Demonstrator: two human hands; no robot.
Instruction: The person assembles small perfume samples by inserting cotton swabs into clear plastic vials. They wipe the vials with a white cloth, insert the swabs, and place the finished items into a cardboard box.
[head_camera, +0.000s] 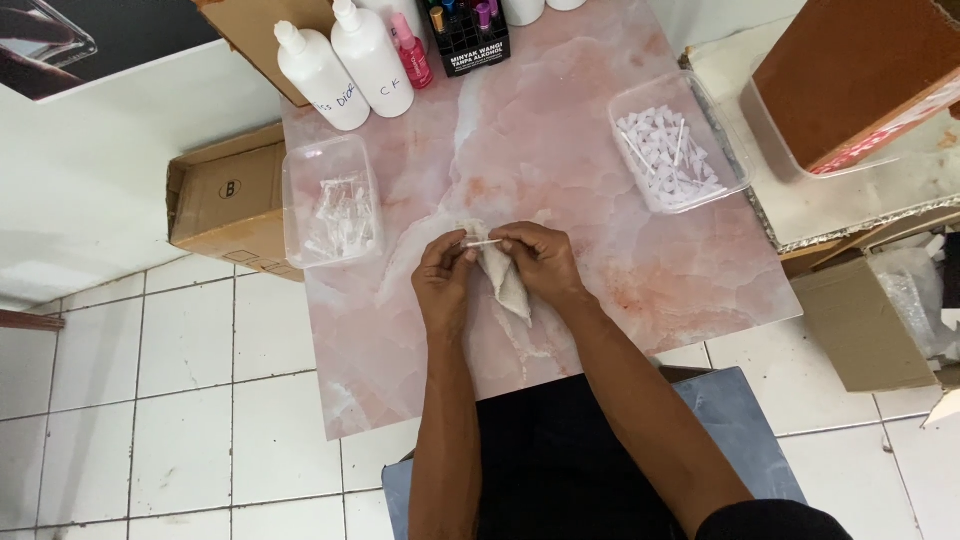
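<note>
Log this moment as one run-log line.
left hand: pinches thin clear tube | right hand: holds tube's other end with cloth | surface: pink marble table

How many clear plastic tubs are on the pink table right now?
2. One clear tub sits left of the hands, holding small clear pieces; the other clear tub sits at the right, holding small white pieces. Another container lies off the table, far right.
</note>
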